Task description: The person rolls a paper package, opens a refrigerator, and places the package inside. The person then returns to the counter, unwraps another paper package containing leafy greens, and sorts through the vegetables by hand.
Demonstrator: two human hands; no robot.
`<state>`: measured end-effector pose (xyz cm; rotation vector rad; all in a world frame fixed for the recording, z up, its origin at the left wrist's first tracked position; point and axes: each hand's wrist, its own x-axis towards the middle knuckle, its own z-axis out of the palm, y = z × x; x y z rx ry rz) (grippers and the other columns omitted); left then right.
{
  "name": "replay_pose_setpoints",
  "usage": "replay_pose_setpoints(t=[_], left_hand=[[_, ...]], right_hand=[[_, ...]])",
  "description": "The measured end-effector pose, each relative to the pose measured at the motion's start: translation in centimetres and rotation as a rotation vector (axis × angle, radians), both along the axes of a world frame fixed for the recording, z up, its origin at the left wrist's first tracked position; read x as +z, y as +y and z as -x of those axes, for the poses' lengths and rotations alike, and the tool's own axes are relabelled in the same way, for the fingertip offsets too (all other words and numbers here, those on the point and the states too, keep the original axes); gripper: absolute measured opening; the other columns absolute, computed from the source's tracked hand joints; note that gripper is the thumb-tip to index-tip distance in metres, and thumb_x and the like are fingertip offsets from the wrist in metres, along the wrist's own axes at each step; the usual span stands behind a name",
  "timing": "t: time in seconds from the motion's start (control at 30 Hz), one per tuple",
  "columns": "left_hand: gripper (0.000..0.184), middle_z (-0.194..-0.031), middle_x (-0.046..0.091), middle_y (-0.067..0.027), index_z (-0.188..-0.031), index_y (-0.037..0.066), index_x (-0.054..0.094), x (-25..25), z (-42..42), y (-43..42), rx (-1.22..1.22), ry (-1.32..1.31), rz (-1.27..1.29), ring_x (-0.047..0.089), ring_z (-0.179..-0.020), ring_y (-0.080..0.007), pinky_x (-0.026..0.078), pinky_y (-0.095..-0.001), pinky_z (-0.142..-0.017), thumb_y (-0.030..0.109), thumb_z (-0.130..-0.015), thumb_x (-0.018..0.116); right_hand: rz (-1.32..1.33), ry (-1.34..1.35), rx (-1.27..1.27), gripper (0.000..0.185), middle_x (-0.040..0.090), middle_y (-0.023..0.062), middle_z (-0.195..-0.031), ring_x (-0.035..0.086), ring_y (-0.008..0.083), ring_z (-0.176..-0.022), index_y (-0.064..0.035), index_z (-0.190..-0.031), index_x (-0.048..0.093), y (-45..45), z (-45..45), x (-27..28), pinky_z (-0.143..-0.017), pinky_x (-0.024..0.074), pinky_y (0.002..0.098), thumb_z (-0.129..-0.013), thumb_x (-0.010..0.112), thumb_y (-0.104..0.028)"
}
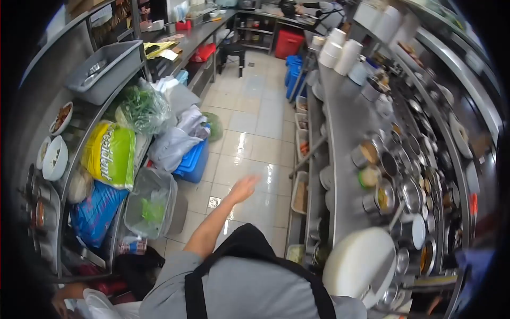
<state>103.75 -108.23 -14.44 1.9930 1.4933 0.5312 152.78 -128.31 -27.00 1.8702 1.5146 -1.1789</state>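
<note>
My left hand is stretched forward above the tiled floor, at the middle of the head view. Its fingers are somewhat blurred but look extended, and nothing shows in them. It touches nothing visible. My right hand is out of sight. To the left of my left hand are a blue bin and a clear plastic tub with something green inside. On the right, a steel counter holds stacked white containers, pots and a large round white board.
Along the left shelf stand a grey tub, bagged greens and a yellow-green sack. A stool and a red bin are further back. Another person's hand shows at bottom left; a person is at the back.
</note>
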Motion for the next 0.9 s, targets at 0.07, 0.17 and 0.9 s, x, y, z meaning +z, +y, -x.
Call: replay_pose_setpoints(t=[0.07,0.17,0.9], left_hand=[[0.053,-0.123,0.053,-0.0157,-0.130,0.010,0.044,-9.5,5.5,-1.5,0.134,0.183,0.490,0.051,-0.113,-0.0299,0.040,-0.0392,-0.095,0.027,-0.082,0.054],[0.050,-0.121,0.054,-0.0170,-0.127,0.008,0.046,-12.4,15.4,-13.4,0.379,0.282,0.857,0.051,-0.112,-0.0309,0.040,-0.0394,-0.094,0.026,-0.081,0.055],[0.025,-0.096,0.060,-0.0118,-0.099,0.005,0.061,19.1,40.7,79.8,0.302,-0.435,-0.266,0.058,-0.090,-0.0258,0.046,-0.0337,-0.079,0.027,-0.087,0.057]], right_hand=[[-0.007,-0.036,-0.026,0.029,0.060,0.0160,-0.105,0.059,0.0276,-0.093,-0.0080,-0.114,0.051,5.9,1.1,1.7,-0.075,0.0474,0.0406,-0.093,0.042,-0.027],[-0.286,0.032,0.046,0.028,0.060,0.0172,-0.103,0.058,0.0289,-0.093,-0.0067,-0.109,0.054,21.7,5.9,4.1,-0.075,0.0473,0.0425,-0.093,0.042,-0.027],[-0.039,0.098,0.130,0.031,0.059,0.0209,-0.105,0.056,0.0335,-0.100,-0.0013,-0.103,0.055,102.8,40.3,1.5,-0.084,0.0451,0.0440,-0.086,0.049,-0.027]])
